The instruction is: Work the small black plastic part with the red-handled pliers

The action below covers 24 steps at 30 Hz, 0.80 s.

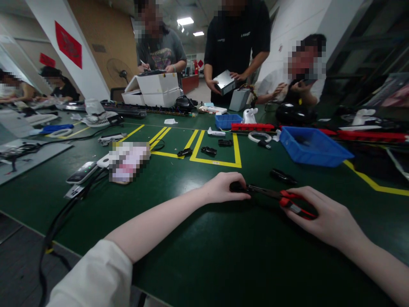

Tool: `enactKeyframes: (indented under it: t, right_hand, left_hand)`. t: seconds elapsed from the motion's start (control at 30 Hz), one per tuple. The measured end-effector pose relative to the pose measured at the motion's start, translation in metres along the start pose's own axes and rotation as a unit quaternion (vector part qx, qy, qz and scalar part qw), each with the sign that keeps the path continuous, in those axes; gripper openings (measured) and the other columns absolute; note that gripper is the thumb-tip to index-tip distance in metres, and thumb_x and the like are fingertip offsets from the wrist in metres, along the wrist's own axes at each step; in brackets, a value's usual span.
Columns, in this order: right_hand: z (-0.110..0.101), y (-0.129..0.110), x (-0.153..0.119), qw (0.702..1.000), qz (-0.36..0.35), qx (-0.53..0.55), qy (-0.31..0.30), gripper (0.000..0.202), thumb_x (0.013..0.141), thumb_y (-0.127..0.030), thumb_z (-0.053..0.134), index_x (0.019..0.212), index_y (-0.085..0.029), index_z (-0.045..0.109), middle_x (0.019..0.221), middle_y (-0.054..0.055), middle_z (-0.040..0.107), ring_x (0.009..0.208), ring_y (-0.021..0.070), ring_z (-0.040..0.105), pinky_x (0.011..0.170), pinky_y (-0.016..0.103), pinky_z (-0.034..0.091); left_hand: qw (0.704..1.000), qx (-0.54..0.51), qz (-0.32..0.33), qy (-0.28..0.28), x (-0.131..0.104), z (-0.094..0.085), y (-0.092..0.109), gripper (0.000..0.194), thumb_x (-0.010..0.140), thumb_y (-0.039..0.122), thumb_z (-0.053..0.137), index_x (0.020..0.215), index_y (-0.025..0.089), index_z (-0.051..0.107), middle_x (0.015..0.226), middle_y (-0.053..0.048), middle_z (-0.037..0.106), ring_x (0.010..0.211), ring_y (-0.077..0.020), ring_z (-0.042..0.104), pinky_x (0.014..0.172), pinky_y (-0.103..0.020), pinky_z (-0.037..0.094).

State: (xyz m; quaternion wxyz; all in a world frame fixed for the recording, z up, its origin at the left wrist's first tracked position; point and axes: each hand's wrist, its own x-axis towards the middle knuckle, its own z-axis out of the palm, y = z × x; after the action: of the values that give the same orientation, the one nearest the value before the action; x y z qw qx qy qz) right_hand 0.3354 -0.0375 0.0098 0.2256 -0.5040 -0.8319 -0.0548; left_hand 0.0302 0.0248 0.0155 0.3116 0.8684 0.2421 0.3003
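My left hand (225, 187) is closed on a small black part (237, 186), most of it hidden by the fingers. Red-handled long-nose pliers (297, 204) are gripped in my right hand (326, 213), their dark jaws pointing left. The jaw tips meet the black part at my left fingertips; whether they clamp it I cannot tell. Just beyond the pliers a similar black piece (283, 176) lies on the green table (204, 247). More small black pieces rest farther off: one (208, 151) and another (225, 143) inside a yellow tape outline, and one (184, 152) on the tape to its left.
A blue tray (315, 145) stands at the right, with a smaller blue bin (228, 121) farther back. On the left lie a phone (129, 164), a device with a green light (82, 172) and dark cables (68, 202). Several people are around the table's far side.
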Motion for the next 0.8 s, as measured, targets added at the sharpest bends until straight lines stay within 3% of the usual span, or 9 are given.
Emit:
enactKeyframes:
  t: [0.13, 0.43, 0.57, 0.8]
  right_hand:
    - [0.0004, -0.0006, 0.0010, 0.999, 0.035, 0.009, -0.039, 0.043, 0.082, -0.056, 0.059, 0.109, -0.023, 0.063, 0.107, 0.008, 0.069, 0.091, 0.0255, 0.069, 0.073, 0.037, 0.057]
    - [-0.0026, -0.0059, 0.0043, 0.994, 0.063, 0.012, -0.087, 0.043, 0.082, -0.057, 0.057, 0.109, -0.024, 0.064, 0.107, 0.009, 0.070, 0.090, 0.0262, 0.069, 0.071, 0.037, 0.057]
    - [-0.0021, -0.0051, 0.0031, 0.993, 0.067, 0.019, -0.092, 0.044, 0.083, -0.059, 0.057, 0.109, -0.024, 0.063, 0.109, 0.009, 0.069, 0.091, 0.0261, 0.069, 0.072, 0.038, 0.058]
    - [0.0007, -0.0024, 0.0025, 0.995, 0.057, 0.026, -0.077, 0.045, 0.081, -0.061, 0.057, 0.107, -0.025, 0.064, 0.107, 0.009, 0.070, 0.088, 0.0270, 0.069, 0.070, 0.041, 0.060]
  left_hand:
    - [0.999, 0.037, -0.026, -0.016, -0.0002, 0.0019, -0.0038, 0.025, 0.086, 0.037, 0.073, 0.084, 0.015, 0.061, 0.100, -0.004, 0.068, 0.089, -0.0154, 0.063, 0.080, -0.029, 0.049]
    - [0.986, 0.162, 0.025, -0.022, 0.0019, 0.0032, -0.0046, 0.019, 0.088, 0.033, 0.070, 0.089, 0.016, 0.064, 0.113, -0.007, 0.068, 0.105, -0.0198, 0.060, 0.093, -0.034, 0.049]
    - [0.978, 0.206, 0.035, 0.000, 0.0007, 0.0039, -0.0005, 0.015, 0.089, 0.031, 0.069, 0.093, 0.017, 0.065, 0.119, -0.007, 0.065, 0.111, -0.0211, 0.059, 0.097, -0.037, 0.047]
    - [0.965, 0.255, 0.057, -0.033, -0.0003, 0.0055, 0.0007, 0.017, 0.095, 0.028, 0.061, 0.103, 0.016, 0.069, 0.113, -0.007, 0.065, 0.107, -0.0201, 0.058, 0.095, -0.035, 0.047]
